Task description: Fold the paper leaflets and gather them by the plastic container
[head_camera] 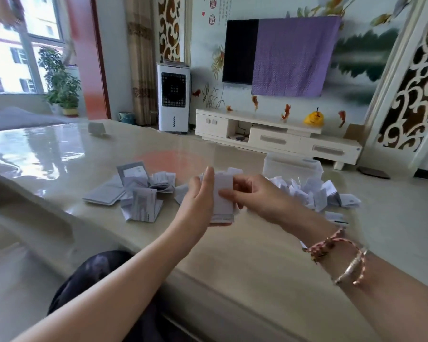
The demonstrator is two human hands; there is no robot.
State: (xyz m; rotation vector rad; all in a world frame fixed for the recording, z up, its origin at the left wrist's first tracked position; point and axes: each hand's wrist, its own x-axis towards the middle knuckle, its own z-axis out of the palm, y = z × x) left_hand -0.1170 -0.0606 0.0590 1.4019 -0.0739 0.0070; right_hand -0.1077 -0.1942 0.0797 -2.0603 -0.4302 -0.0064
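At centre frame we held a folded white paper leaflet [224,196] upright, long axis vertical, our left hand [199,201] cupping its edge with straight fingers together, our right hand [255,196] pinching its other edge. Behind, upper right, stood the clear plastic container [292,166] among folded leaflets [314,193].

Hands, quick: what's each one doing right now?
Left hand: supports the folded leaflet from behind, fingers mostly straight.
Right hand: pinches the same leaflet at its right edge.
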